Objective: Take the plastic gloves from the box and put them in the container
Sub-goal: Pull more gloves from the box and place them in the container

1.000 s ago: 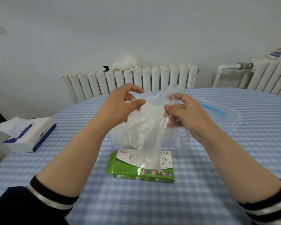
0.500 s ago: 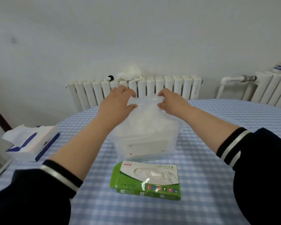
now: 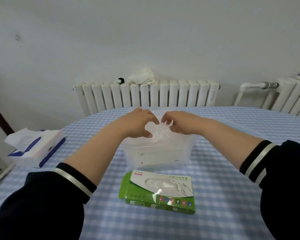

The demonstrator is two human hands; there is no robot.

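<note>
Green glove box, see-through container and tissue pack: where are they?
green glove box [image 3: 158,193], head view, on its white top panel.
clear container [image 3: 156,157], head view, on its front wall.
tissue pack [image 3: 37,149], head view, on its top.

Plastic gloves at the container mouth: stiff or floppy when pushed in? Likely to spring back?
Probably floppy: the plastic gloves crumple into folds between the left hand and right hand. Likely very light, being thin and see-through. They may puff back up, since the wad bulges above the clear container rim.

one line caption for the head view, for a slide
Both hands push plastic gloves into the clear container.
</note>
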